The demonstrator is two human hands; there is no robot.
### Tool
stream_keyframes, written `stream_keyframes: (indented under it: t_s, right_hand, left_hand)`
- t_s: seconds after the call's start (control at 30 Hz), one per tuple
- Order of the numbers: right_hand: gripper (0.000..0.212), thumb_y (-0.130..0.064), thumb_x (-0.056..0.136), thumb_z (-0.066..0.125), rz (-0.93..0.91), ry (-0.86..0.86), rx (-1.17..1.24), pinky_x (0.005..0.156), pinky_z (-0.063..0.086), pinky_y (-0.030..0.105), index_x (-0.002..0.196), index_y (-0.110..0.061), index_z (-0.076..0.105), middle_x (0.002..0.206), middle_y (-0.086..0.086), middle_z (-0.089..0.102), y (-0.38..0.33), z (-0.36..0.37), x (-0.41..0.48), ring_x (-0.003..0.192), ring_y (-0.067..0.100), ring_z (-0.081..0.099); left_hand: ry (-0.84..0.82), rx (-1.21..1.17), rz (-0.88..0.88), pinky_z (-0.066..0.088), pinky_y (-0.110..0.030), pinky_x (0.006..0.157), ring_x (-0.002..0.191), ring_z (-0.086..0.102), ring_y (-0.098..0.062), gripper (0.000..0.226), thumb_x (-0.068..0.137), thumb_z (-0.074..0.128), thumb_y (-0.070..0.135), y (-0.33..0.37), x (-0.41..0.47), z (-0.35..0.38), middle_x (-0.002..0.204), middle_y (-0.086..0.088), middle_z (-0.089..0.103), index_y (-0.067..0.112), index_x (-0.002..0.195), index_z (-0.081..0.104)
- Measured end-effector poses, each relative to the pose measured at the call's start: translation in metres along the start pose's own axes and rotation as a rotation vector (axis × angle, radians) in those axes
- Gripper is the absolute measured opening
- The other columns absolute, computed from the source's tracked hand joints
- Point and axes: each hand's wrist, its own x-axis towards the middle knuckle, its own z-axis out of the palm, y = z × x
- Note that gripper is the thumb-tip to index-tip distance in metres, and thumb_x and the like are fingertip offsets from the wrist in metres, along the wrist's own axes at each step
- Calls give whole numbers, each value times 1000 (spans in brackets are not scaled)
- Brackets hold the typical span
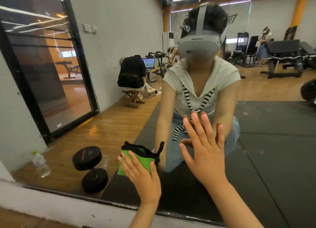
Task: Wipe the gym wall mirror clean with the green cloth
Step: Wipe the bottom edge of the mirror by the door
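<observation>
The wall mirror [256, 133] fills most of the head view, its lower edge running just above a pale ledge. My left hand [143, 174] lies flat with straight fingers on the green cloth [136, 157], pressing it against the glass low and left of centre. The cloth is bright green with a black trim and a small black loop at its top right. My right hand [203, 149] is spread flat on the mirror to the right of the cloth, fingers straight and pointing up. My own reflection kneels behind both hands.
The pale ledge [56, 203] runs below the mirror's lower edge. Seen in the reflection: a black dumbbell [89, 168] and a plastic water bottle [40, 164] on wooden floor, black mats, a person seated at a laptop, gym benches and another person at the back right.
</observation>
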Motion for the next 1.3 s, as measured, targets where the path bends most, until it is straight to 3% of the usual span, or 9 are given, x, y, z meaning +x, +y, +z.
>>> stream_keyframes:
  t_s: [0.13,0.23,0.37,0.57,0.73,0.93,1.03,1.1,1.3]
  right_hand:
    - [67,-39,96,46,3,-6,14,124,-1,46,157,-23,24,167,-4,9,0,-2,-1,154,17,7]
    - [67,-36,95,48,-8,-14,26,124,-2,44,157,-23,25,167,-4,9,2,-5,0,154,17,7]
    - [67,-36,95,48,-15,-16,21,124,-2,45,157,-22,26,168,-4,7,2,-5,0,155,17,7]
    - [67,-35,95,49,-16,3,-6,124,0,47,157,-21,28,167,-3,8,2,-1,-1,155,18,7]
    - [68,-35,95,49,-31,0,-20,124,0,47,157,-21,25,167,-4,6,3,0,-2,155,18,5]
    - [68,-35,94,49,-26,25,-41,124,2,49,157,-21,26,167,-3,8,2,3,-3,155,19,6]
    - [67,-36,95,48,-36,8,-45,124,1,49,157,-21,26,167,-3,8,3,2,-2,155,19,5]
    - [65,-37,97,45,-46,-8,-56,124,0,48,157,-20,25,167,-2,6,5,2,-3,155,19,3]
    - [64,-39,99,42,-52,-19,-77,124,1,49,157,-20,23,167,0,9,6,3,-5,155,20,4]
  left_hand:
    - [-118,146,223,1,-46,122,153,-11,-31,79,102,11,62,-23,-43,15,166,-13,-12,10,159,-8]
    - [-80,254,305,-7,-39,123,153,-10,-28,76,102,12,61,-59,-33,9,167,-13,-8,14,159,-7]
    - [-5,-79,-329,6,-53,123,152,-15,-21,89,100,43,38,-39,-47,25,164,-3,-21,37,148,-31]
    - [-65,-173,-284,11,-59,114,152,-12,-19,86,95,16,73,-21,-82,52,167,-5,-12,22,159,-10]
    - [10,-452,-988,1,-40,122,154,-6,-26,81,96,30,56,-4,-75,49,167,-5,-9,14,158,-1]
    - [-94,-498,-1041,0,-39,122,153,-2,-35,100,75,33,58,15,-92,52,165,-16,-3,6,156,3]
    - [-38,-526,-1107,0,-37,121,153,-2,-35,81,100,50,42,8,-81,50,165,-16,-2,6,156,4]
    - [45,-512,-1175,-1,-33,120,154,-2,-31,65,107,40,24,-4,-67,48,166,-15,-3,8,157,3]
    - [142,-485,-1207,-3,-37,121,154,-5,-29,61,109,28,32,-11,-28,33,167,-8,-7,13,159,-1]
